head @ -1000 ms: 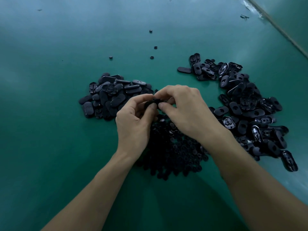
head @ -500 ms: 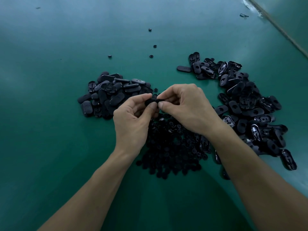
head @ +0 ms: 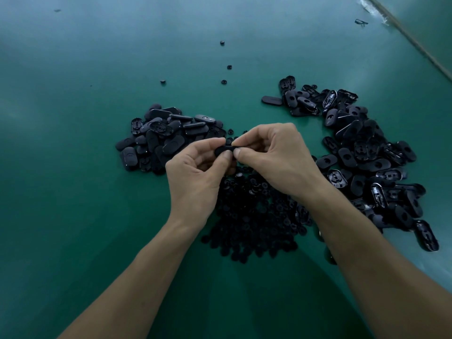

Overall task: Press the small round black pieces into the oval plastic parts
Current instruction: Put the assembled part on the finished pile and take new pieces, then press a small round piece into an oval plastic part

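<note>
Black oval part (head: pixel 223 150) between curled hands (head: pixel 195 174) (head: pixel 277 162) (thumbs together)

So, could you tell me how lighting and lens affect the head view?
Head view, light: dim, pale sheen across the green table. Head view, shadow: the pile of round pieces merges into dark mass; the oval part pinched by left hand and right hand is a silhouette. Head view, lens: forearms look oversized.

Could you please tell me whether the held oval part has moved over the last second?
No; the oval part stays just right of the left pile, pinched between left hand and right hand.
</note>
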Tool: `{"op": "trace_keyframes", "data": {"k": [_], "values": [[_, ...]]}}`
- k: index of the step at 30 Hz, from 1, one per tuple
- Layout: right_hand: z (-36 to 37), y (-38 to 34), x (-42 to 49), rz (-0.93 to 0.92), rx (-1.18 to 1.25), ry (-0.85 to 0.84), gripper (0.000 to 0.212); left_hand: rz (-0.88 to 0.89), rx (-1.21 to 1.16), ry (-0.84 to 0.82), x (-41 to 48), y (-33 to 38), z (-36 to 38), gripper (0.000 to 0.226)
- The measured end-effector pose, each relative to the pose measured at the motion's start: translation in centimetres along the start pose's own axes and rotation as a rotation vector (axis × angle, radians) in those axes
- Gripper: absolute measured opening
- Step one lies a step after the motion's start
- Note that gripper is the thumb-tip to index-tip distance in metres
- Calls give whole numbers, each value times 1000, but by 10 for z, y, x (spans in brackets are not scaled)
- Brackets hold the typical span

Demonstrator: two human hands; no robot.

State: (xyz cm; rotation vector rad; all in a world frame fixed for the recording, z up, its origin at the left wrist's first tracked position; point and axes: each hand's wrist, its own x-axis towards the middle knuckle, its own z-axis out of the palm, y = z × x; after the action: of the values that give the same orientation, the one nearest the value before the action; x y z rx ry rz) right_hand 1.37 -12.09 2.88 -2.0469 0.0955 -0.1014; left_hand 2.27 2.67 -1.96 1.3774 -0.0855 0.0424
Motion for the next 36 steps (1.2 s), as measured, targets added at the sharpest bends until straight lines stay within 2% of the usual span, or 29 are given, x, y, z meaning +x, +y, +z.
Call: {"op": "trace_keyframes", "data": {"k": [7, 9, 13, 18, 20, 25, 31, 34, 36], "values": [[-8, -5, 15, -15, -71, -35, 7, 15, -23, 36, -1, 0, 1, 20], [-14, -1, 30, -10, -231, 53, 18, 23, -41, 57, 0, 2, 0, 19], [-27, 15, 60, 125, -664, 155, 40, 0, -103, 130, 2, 4, -1, 21], [-31, 27, 80, 248, -911, 151, 37, -46, -151, 218, 5, 6, 2, 36], [-29, 32, 83, 228, -967, 177, 34, -59, -160, 246, 6, 6, 2, 43], [-27, 41, 81, 80, -901, 283, 34, -74, -135, 283, 5, 6, 2, 57], [-26, 40, 81, 114, -739, 330, 40, -14, -45, 240, 1, 6, 2, 68], [-27, 38, 82, 146, -696, 304, 46, 45, -26, 190, -1, 6, 3, 61], [-28, 38, 83, 148, -671, 296, 44, 50, -7, 173, 0, 4, 2, 47]]}}
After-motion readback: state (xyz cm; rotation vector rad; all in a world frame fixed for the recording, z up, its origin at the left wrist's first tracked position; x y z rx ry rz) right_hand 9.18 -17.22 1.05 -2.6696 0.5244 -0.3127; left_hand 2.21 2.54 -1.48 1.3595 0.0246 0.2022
